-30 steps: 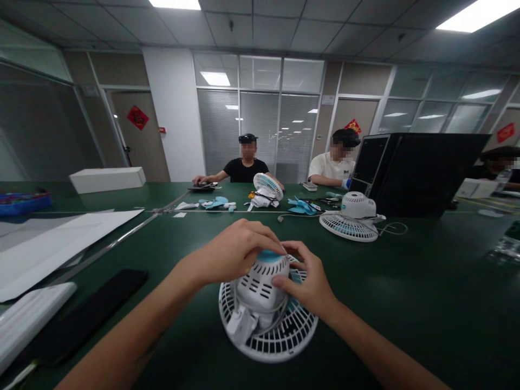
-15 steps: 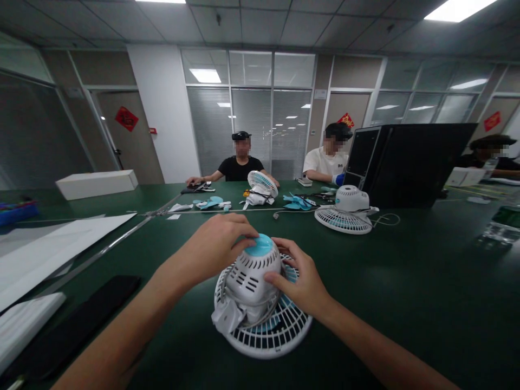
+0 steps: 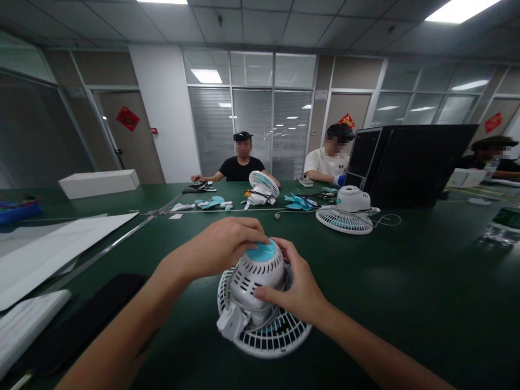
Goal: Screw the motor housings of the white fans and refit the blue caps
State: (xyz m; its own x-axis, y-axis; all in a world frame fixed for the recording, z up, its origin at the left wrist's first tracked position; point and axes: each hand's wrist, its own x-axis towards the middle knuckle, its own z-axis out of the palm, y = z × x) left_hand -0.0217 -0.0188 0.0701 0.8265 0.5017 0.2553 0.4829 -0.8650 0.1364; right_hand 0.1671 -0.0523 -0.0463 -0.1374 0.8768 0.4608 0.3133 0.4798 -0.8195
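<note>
A small white fan lies face down on the green table, grille underneath, motor housing with a light-blue cap pointing up. My left hand curls over the top left of the housing, fingertips on the blue cap. My right hand wraps around the housing's right side, thumb pressed on its vented shell. Both hands grip the same fan.
A second white fan lies face down further back right, with a cable. A third fan and blue blades lie before two seated people. A black box stands at right; white sheets and a black slab at left.
My left fingers have slid further over the blue cap, and my right hand has closed lower around the housing. The fan has shifted slightly on the table.
</note>
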